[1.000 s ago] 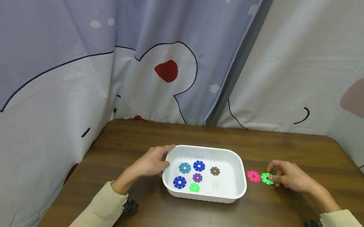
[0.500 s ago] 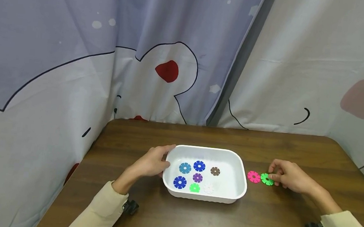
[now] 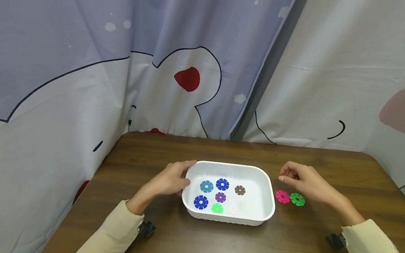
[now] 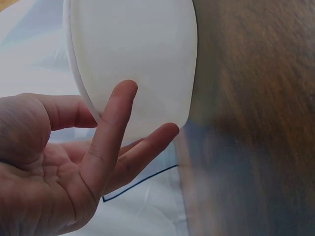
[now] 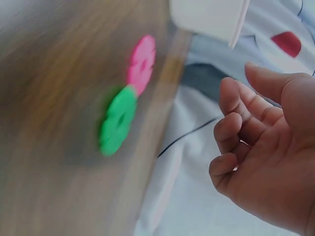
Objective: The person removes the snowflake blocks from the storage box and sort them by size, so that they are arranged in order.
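Note:
My left hand [image 3: 168, 179] grips the left end of a white plastic tray [image 3: 258, 203]. In the left wrist view the thumb is at the rim and the fingers [image 4: 109, 129] lie against the outer wall. Flat notched plastic discs rest on the table right of the tray: a pink disc [image 3: 278, 197] and a green disc [image 3: 293, 200], edge to edge. Above and just behind them hovers my right hand [image 3: 307, 180], its fingers loosely curled. Nothing sits between thumb and fingers in the right wrist view, where the green disc [image 5: 114, 129] and pink disc [image 5: 135, 66] lie apart from it.
Inside the tray lie several more discs, among them a teal disc [image 3: 203, 186], a brown disc [image 3: 237, 190] and a pale green disc [image 3: 213, 208]. The brown wooden table [image 3: 219, 252] ends at the back against a printed curtain [image 3: 160, 110].
My right hand has let go of the green disc, risen and moved left and back over the discs. The green and pink discs stay side by side. The left hand keeps its hold on the tray.

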The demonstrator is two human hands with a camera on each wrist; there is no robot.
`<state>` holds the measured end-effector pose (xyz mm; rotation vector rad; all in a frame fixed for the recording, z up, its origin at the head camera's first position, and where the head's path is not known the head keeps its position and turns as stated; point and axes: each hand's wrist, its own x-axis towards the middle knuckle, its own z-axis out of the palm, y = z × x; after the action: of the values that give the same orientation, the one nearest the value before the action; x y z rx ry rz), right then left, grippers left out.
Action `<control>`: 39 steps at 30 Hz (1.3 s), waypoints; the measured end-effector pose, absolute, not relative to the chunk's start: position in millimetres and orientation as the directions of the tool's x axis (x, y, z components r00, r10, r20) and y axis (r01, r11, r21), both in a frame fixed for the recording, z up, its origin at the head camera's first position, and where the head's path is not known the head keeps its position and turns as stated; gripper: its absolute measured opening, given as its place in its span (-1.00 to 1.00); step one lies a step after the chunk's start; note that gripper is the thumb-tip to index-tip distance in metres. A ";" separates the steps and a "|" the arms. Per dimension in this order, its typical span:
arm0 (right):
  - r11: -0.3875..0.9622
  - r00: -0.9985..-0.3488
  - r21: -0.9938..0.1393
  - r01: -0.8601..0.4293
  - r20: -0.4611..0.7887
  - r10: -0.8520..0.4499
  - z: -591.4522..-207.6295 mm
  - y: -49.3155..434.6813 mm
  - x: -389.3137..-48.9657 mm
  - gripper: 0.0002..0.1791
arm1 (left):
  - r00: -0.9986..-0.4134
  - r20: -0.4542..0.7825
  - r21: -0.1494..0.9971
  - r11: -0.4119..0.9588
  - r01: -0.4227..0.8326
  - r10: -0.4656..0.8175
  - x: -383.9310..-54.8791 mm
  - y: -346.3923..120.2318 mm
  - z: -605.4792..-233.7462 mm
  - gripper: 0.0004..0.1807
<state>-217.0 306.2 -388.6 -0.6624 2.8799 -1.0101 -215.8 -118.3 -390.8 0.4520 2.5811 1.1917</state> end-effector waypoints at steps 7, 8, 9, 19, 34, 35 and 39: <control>0.671 -0.868 -0.585 -0.455 0.124 -0.481 -374.9 260.1 -228.3 -0.87 | -0.923 -0.093 0.801 0.579 0.153 0.373 -215.6 -121.6 -391.9 -0.30; 0.668 -0.859 -0.579 -0.467 0.117 -0.498 -373.1 253.6 -229.4 -0.85 | -0.924 -0.093 0.805 0.574 0.149 0.371 -215.8 -121.8 -392.0 -0.31; 0.664 -0.848 -0.573 -0.481 0.110 -0.519 -371.9 247.5 -230.8 -0.84 | -0.925 -0.097 0.807 0.572 0.143 0.368 -216.1 -121.8 -392.2 -0.31; 0.669 -0.736 -0.471 -0.575 -0.059 -0.674 -365.3 197.9 -243.0 -0.71 | -0.923 -0.108 0.797 0.587 0.142 0.370 -219.1 -120.6 -389.2 -0.29; 0.743 -0.689 -0.243 -0.624 -0.278 -0.669 -366.1 134.9 -256.1 -0.63 | -0.920 -0.087 0.799 0.578 0.165 0.382 -218.2 -122.0 -393.4 -0.29; 0.743 -0.687 -0.208 -0.636 -0.287 -0.668 -367.8 131.6 -255.4 -0.61 | -0.919 -0.086 0.800 0.576 0.166 0.384 -217.9 -121.6 -393.4 -0.29; 0.731 -0.687 -0.078 -0.678 -0.288 -0.668 -376.2 124.0 -251.4 -0.56 | -0.916 -0.088 0.798 0.579 0.171 0.391 -216.9 -120.8 -393.2 -0.28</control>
<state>-251.4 124.0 -376.2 -1.0526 2.6379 0.0496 -216.9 -120.8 -393.2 0.4649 2.5568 1.2515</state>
